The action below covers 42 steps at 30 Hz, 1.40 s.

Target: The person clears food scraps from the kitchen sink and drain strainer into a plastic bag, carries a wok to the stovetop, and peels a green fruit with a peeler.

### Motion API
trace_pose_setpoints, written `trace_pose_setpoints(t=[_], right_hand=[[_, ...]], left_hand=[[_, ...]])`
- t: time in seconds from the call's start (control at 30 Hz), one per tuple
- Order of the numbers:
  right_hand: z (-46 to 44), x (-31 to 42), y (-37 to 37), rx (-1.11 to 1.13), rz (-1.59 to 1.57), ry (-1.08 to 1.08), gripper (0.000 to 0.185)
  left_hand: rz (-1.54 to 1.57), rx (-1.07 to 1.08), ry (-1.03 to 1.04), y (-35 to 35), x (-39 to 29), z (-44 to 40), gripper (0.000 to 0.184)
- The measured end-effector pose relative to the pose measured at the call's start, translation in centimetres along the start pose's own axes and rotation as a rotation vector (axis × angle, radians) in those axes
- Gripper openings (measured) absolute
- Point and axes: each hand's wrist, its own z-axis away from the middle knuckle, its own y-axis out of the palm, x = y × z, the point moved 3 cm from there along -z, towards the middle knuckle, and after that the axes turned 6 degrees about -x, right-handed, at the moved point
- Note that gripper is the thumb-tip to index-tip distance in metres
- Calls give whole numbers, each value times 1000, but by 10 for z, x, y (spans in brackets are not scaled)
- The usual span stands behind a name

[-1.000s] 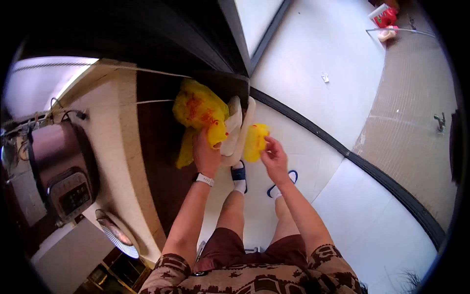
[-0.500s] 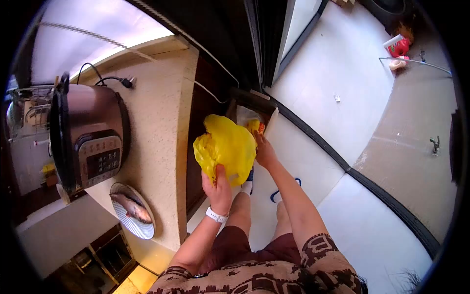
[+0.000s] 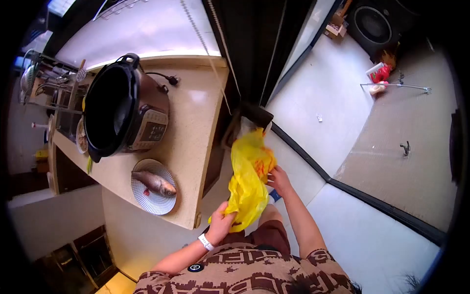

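Note:
A crumpled yellow plastic bag (image 3: 243,179) with orange-red marks on its right side hangs stretched in front of my body. My left hand (image 3: 223,223), with a white watch on the wrist, is closed round the bag's lower left edge. Higher up on the other side, my right hand (image 3: 278,180) grips the bag by its marked part. Behind the bag's top stands a dark bin (image 3: 255,113) with a pale liner, partly covered by the bag. What the bag contains, if anything, is hidden.
Left of me, a counter (image 3: 193,142) bears an open electric pressure cooker (image 3: 155,105), its plug (image 3: 172,80), and a striped plate (image 3: 155,208) with a whole fish (image 3: 155,183). A raised dark sill (image 3: 382,208) crosses the floor at right. A washing machine (image 3: 373,24) stands far back.
The bag has gone from a bunched shape to a long stretched one, and both hands have come closer to my body. My view has shifted, showing more of the cooker and counter.

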Motion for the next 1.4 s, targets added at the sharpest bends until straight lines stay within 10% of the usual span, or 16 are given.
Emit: trace_pose_setpoints(t=[0.07, 0.13, 0.43, 0.73, 0.9, 1.0, 1.13, 1.2, 1.3, 1.4], right_hand=[[-42, -37, -31, -90, 65, 39, 58], [-89, -68, -63, -282, 1046, -83, 64], [-195, -12, 80, -335, 1419, -700, 78], [-289, -31, 119, 145, 1799, -169, 61], [-272, -40, 109, -371, 1927, -511, 65], [-225, -23, 104, -304, 2041, -791, 65], [-102, 8, 93, 263, 1494, -528, 65], [10, 37, 107, 591, 639, 111, 55], [102, 39, 103, 772, 872, -329, 43], [127, 53, 88, 484, 1041, -64, 37]], left_hand=[[-295, 49, 17, -21, 27, 6, 27], [-334, 63, -44, -27, 22, 17, 25], [-172, -23, -399, -67, 106, 28, 22], [-3, -192, -462, -69, 139, 15, 25], [107, -235, -443, -52, 129, 18, 28], [233, -184, -445, -38, 108, 24, 34], [897, -156, -501, -16, 73, 29, 43], [1152, -8, -474, -5, 53, 33, 45], [994, 16, -292, 4, 26, 49, 45], [757, -172, -251, -9, 20, 79, 41]])
